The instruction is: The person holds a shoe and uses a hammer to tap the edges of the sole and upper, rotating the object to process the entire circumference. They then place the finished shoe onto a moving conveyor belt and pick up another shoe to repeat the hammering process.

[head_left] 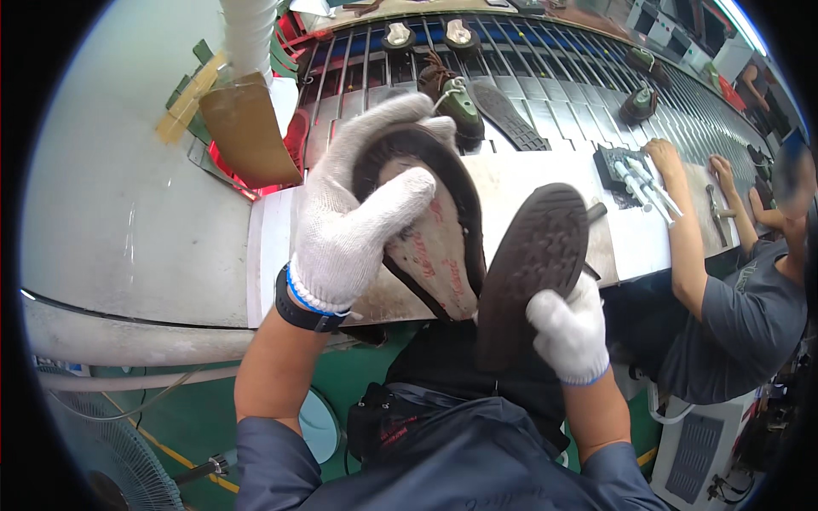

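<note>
"White knit gloves cover both your hands. What does your left hand have?"

"You've got a dark shoe upper in it, bottom side up, fingers wrapped over the far rim and thumb laid across the pale base board with its red marks."

"Which way does it point?"

"Its broad end points away from you, up and a little left; the narrow end comes down to the right, toward your lap. The long axis slants between them."

"And your right hand?"

"Closed on the side of a brown outsole, tread facing you. Its long axis leans the other way: far end up and right, near end down and left, over your lap."

"Do the two pieces touch?"

"I can't tell; their near ends meet in view, above the front edge of your workbench."
</note>
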`<control>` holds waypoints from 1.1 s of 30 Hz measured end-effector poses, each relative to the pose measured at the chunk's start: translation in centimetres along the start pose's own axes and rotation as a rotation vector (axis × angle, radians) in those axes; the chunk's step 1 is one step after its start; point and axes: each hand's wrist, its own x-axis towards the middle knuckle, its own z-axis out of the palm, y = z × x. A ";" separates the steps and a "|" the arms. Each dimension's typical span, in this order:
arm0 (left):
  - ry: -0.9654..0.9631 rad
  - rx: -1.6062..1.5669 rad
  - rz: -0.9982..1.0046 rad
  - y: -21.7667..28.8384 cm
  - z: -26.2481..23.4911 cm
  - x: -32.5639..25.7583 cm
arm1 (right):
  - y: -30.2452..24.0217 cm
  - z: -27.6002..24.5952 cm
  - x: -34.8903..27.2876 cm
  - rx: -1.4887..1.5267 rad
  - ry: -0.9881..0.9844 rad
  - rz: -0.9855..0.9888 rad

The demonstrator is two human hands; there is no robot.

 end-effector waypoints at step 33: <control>-0.320 0.015 0.068 2.0 0.5 -1.3 | -2.6 5.3 0.9 -0.225 -0.070 0.043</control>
